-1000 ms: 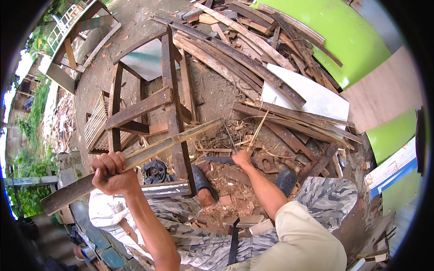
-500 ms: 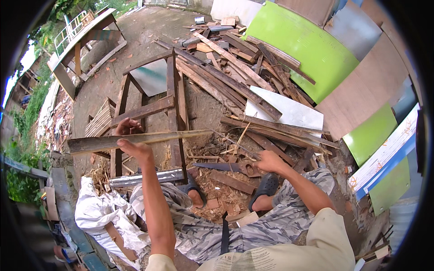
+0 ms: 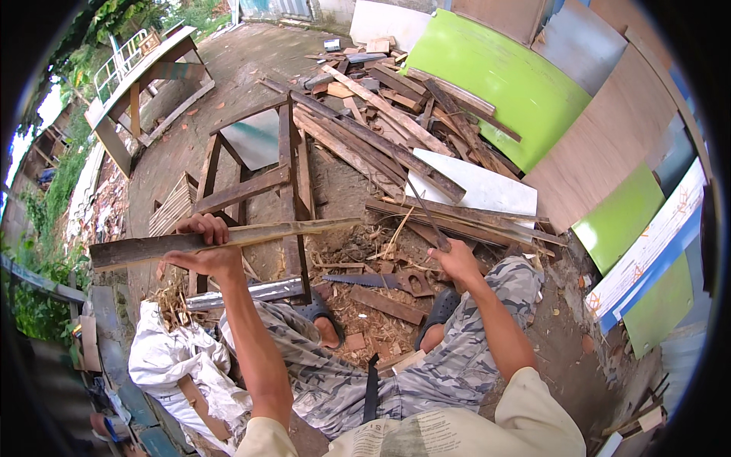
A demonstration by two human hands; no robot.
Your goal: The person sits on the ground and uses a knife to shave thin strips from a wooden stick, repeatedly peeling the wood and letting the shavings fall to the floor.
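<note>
My left hand is closed around a long wooden plank, fingers over its far side and the thumb side toward me. The plank lies nearly level, with a dark left part and a pale, narrower right end. My right hand grips the handle of a long knife, its thin dark blade pointing up and away, apart from the plank. Behind the plank stands a dark wooden frame with crossbars. On the ground between my feet rests a handsaw, close to my right hand.
Wood shavings and offcuts cover the ground between my sandals. Stacked boards and a scrap wood heap lie beyond. Green panels lean at right. A white sack sits at left, and a table stands farther back.
The knife has swung from pointing left toward the plank's end to pointing up and away. My right hand rose slightly to the right; my left hand and the plank shifted left.
</note>
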